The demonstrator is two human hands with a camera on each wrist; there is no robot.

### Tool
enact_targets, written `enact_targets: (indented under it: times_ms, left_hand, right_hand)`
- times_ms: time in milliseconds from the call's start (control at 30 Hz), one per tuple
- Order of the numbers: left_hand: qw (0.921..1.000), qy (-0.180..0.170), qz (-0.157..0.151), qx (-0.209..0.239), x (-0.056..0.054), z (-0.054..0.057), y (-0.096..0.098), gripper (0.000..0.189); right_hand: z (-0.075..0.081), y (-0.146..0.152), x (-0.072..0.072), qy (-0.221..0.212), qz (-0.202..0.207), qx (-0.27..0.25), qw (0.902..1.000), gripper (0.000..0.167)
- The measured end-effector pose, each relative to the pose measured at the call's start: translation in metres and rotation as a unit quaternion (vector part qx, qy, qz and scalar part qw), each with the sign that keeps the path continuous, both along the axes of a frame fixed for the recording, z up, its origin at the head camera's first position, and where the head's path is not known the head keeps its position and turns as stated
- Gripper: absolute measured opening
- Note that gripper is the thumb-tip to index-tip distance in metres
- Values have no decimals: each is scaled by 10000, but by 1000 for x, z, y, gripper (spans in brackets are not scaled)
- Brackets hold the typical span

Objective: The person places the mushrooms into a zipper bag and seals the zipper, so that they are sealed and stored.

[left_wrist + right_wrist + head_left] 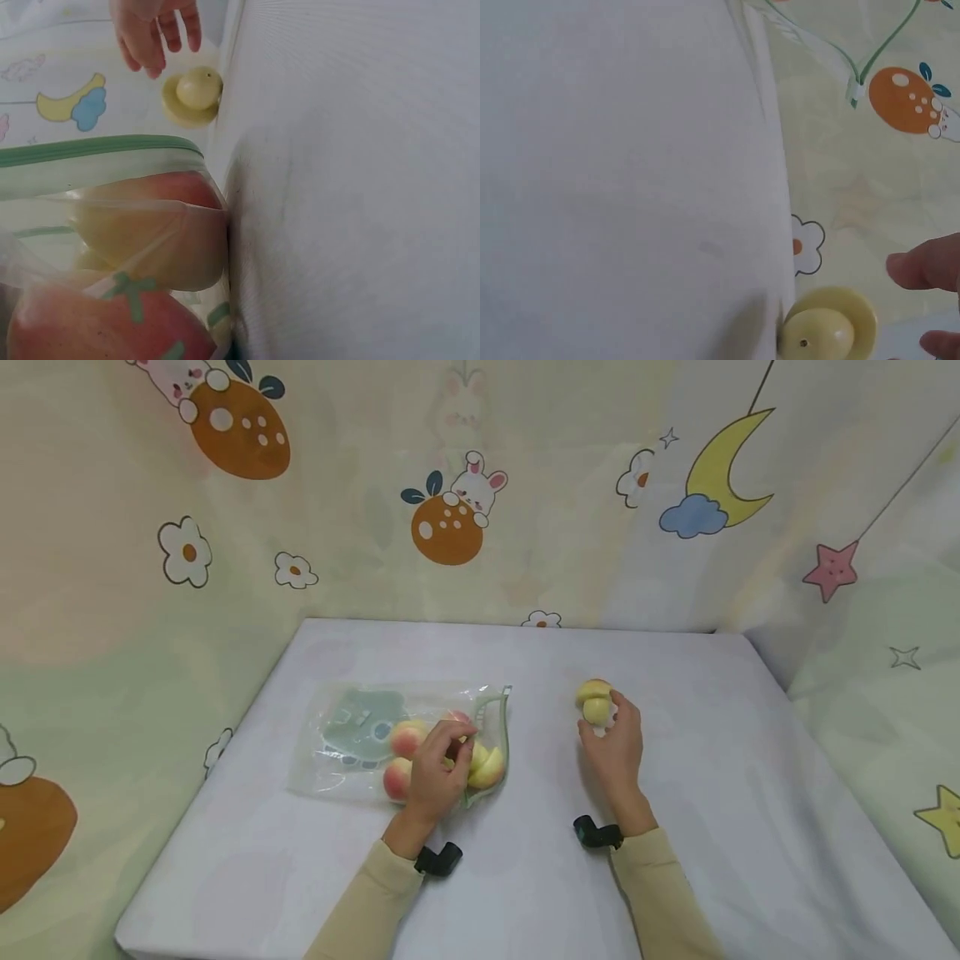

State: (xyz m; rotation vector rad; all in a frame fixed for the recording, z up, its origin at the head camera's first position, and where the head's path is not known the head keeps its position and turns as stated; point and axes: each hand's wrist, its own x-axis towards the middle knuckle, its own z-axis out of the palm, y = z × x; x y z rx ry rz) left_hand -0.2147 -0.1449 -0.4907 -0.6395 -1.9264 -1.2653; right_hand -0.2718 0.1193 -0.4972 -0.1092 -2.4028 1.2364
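Note:
A clear zip bag [311, 772] with a green zip strip [97, 148] lies on the table's left side. Inside are several red-and-yellow, peach-like fruits [407, 739] and yellow fruit pieces [489, 769]. My left hand [435, 774] is over the bag's mouth end, thumb and fingertips pinching its upper layer. To the right, a small round yellow fruit piece [597, 711] leans against a larger yellow piece [595, 687]; a dark hole shows in the small piece [817, 335] in the right wrist view. My right hand [618, 747] is beside them, fingers loosely spread, apart from both.
The white-covered table [540, 893] spreads around both hands. A patterned cloth [360, 460] hangs behind it and at both sides. Dark wrist cameras [597, 832] sit on both wrists.

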Motion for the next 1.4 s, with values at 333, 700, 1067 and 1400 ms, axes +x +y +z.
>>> enact_targets:
  times_ms: [333,700,1067,1400]
  left_hand:
    - [10000,-30,-6,24,1,-2,-1,24]
    - [9998,128,-95,76,-2,-3,2,26]
    - [9999,-114,6,-124,0,-1,2,23]
    - [9999,-24,63,-101,0,-1,3,25]
  right_hand:
    - [11,13,-18,-1264,194,558,9902,87]
    - [0,22,-38,-1122,262,397,9925,80]
    - [-7,24,-45,-1040,424,107,9936,71]
    - [-9,23,-32,-1091,502,-205,9925,72]
